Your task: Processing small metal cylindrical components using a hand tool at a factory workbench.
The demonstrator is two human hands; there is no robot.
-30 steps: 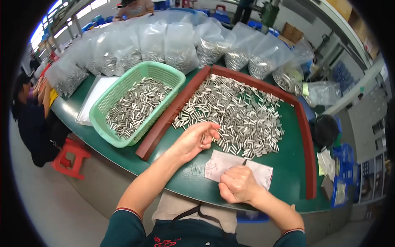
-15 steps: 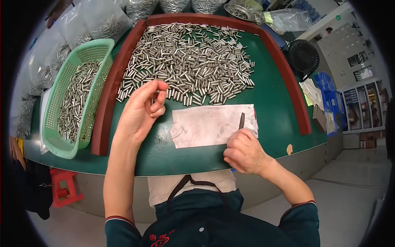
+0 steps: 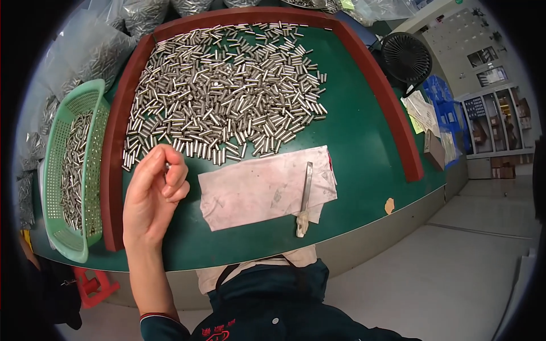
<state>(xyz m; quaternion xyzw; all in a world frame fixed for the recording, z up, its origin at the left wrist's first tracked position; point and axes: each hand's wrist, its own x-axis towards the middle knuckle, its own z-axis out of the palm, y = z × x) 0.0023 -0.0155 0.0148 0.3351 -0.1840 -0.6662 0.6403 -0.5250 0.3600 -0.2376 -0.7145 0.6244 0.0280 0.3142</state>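
Note:
My left hand [image 3: 154, 193] hovers over the green tabletop, just below the near edge of a broad spread of short metal pins [image 3: 227, 96]. Its fingers are curled in against the thumb; a small greyish glint shows between them, too little to name. On the pinkish-white cloth [image 3: 244, 193] lies a slim metal file [image 3: 307, 187], its pale wrapped handle [image 3: 302, 224] reaching over the cloth's near edge. Nothing touches the file. My right hand is out of the picture; only part of that sleeve shows at the bottom.
Dark red rails [image 3: 381, 96] frame the pins on three sides. A green plastic basket [image 3: 94, 170] of pins stands left, with filled clear bags [image 3: 108, 51] behind. A black fan [image 3: 406, 57] and blue bins [image 3: 449, 111] are at right. A tan scrap [image 3: 389, 206] lies near the front edge.
My right hand has let go of the file, which now lies on the cloth, and has left the view. My left hand stays curled. The view has shifted and tilted.

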